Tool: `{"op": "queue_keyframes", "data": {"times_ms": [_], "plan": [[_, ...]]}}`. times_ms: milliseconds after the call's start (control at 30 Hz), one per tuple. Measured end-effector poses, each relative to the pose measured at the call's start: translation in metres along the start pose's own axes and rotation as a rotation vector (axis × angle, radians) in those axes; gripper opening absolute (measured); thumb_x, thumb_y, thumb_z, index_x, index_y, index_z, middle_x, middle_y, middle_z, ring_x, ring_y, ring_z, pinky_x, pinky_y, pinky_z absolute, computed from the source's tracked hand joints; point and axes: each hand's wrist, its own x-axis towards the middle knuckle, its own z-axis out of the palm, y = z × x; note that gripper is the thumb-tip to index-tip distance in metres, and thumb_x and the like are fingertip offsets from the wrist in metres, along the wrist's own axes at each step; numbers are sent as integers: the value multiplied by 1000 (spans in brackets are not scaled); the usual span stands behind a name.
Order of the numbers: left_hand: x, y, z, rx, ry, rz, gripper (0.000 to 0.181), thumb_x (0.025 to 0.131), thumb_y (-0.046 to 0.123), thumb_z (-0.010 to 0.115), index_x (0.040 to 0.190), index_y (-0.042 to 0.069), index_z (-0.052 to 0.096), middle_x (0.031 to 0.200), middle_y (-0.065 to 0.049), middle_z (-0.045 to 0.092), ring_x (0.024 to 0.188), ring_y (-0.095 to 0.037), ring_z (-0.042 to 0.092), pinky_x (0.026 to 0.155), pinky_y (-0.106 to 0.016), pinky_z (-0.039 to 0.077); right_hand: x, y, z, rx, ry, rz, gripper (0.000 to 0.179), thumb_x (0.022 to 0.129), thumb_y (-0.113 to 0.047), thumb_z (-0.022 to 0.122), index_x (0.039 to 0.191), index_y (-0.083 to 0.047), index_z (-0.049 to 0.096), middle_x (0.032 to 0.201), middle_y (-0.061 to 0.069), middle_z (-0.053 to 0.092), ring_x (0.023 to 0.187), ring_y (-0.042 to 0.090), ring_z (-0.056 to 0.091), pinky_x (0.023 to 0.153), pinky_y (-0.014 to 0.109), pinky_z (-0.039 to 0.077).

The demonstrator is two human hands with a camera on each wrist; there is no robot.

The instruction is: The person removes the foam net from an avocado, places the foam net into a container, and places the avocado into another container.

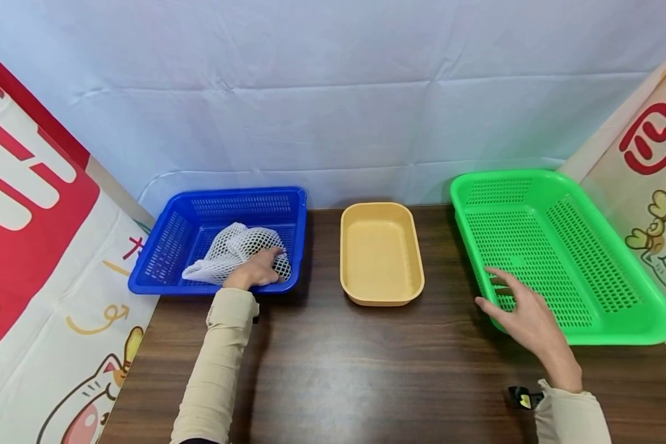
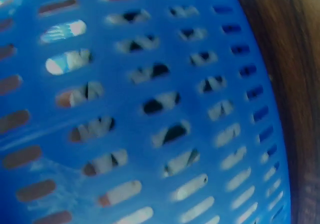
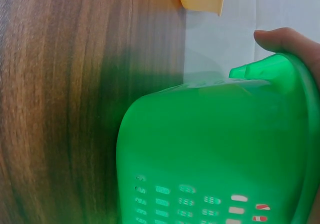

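A white mesh bag [image 1: 230,250] lies bunched inside the blue basket [image 1: 144,287] on the left. My left hand [image 1: 255,270] rests on the bag's near right part, index finger and thumb spread apart with mesh between them. The basket's slotted wall [image 2: 135,91] fills the left wrist view, and pale mesh shows through its slots. Over the near left rim of the green basket [image 1: 633,327], my right hand [image 1: 533,317] hovers with thumb and fingers apart, holding nothing. The right wrist view shows its thumb [image 3: 282,38] beside the rim; the other fingers are hidden there.
A yellow tray [image 1: 374,253] stands between the two baskets on the brown wooden table [image 1: 333,364]. Behind them hangs a pale cloth [image 1: 333,111]. Printed panels [image 1: 28,246] flank both sides. A small black object [image 1: 524,398] shows beside the right sleeve.
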Motion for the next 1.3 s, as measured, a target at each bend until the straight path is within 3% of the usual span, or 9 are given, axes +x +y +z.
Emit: {"op": "queue_keyframes", "data": {"times_ms": [500,867,1100,1300], "plan": [[-12,2,-4,-52,77,-13,73,80,21,76,142,-1,45,141,-25,53,135,-38,47,113,-50,37,0,0,1,2,-4,-2,70,94,-37,67,152,-12,37,133,30,55,115,51,57,75,65,48],[-23,6,-9,-61,141,37,75,79,22,76,143,-2,46,146,-23,49,138,-38,45,116,-50,34,0,2,1,-6,9,-13,69,94,-36,67,151,-11,38,132,30,56,114,52,58,74,64,48],[-36,13,-17,-63,202,39,76,76,23,79,142,2,47,141,-20,54,130,-36,51,111,-51,39,1,2,1,-6,12,-17,69,94,-35,67,151,-11,38,131,30,57,114,52,58,75,65,47],[-46,19,-24,-99,266,90,76,75,18,78,142,3,47,139,-19,54,120,-35,55,105,-51,43,1,2,0,-12,6,-11,69,94,-36,67,151,-11,38,132,30,57,114,52,58,75,65,47]]}}
